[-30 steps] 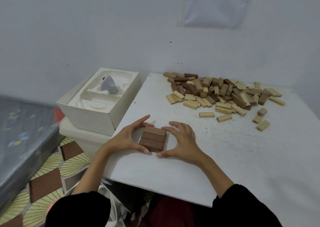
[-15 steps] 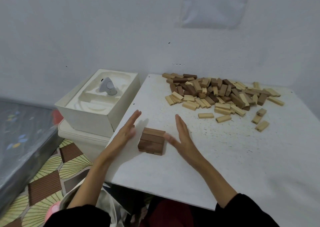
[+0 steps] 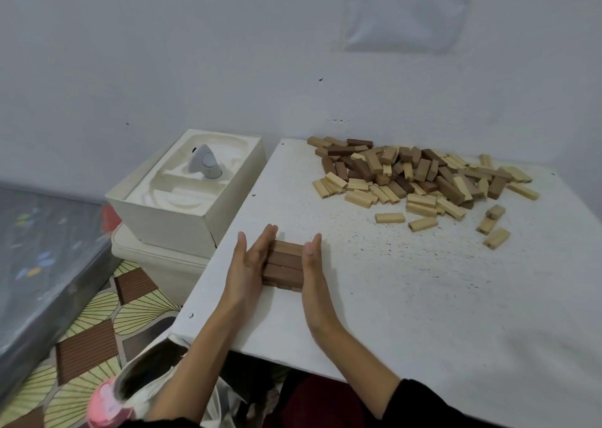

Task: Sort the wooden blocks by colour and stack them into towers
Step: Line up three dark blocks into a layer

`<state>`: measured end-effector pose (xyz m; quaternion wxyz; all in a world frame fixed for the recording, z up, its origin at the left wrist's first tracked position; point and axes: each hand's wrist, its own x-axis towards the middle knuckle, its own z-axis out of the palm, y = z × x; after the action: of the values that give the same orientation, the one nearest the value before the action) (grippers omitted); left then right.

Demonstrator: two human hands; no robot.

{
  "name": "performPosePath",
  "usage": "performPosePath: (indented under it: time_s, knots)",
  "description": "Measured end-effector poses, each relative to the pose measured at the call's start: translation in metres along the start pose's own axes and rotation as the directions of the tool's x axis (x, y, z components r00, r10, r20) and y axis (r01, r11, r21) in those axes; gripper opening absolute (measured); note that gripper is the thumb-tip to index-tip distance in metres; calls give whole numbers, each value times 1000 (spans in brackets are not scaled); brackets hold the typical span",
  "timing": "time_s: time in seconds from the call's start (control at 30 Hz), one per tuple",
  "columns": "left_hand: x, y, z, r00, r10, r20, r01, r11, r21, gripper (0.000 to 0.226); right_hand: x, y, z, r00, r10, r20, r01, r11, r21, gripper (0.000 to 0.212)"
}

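A: Walls?
B: Plain white wall [image 3: 163,52], a few dark specks. Pale sheet [image 3: 407,10] fixed high right.
A: Furniture, floor?
B: White table [image 3: 423,313] against the wall. Cream box [image 3: 176,222] stacked on a white container [image 3: 156,264] beside it. Floor covering [image 3: 97,330] has a brown-and-yellow fan pattern. Grey mattress [image 3: 39,264] far left.

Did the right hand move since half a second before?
Yes. The right hand moved left to the brown stack on the table and now presses its side.

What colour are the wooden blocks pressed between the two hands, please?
Dark reddish-brown; the small wooden block stack shows best in the head view.
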<state>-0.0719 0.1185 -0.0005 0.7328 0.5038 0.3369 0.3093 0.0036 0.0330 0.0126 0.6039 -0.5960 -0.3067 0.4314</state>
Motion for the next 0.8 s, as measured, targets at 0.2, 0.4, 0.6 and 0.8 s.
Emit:
performPosePath:
  time_s: [0.2,0.4,0.6,0.8]
  knots:
    - [-1,-5,2,999,15,-42,-10,991,136,64,4,5,2,1000,19,-4,-19,1000,13,78]
    - [-2,-1,1,998,52,-30,-48,994,96,72,3,4,1,1000,20,-6,-20,1000,11,78]
    - [-1,-1,-1,996,83,-14,-82,995,57,66,3,1,-3,1000,3,7,-4,1000,17,72]
    - [2,5,-40,966,205,160,-249,909,336,73,13,-4,-56,988,-123,93,151,894,-423,88]
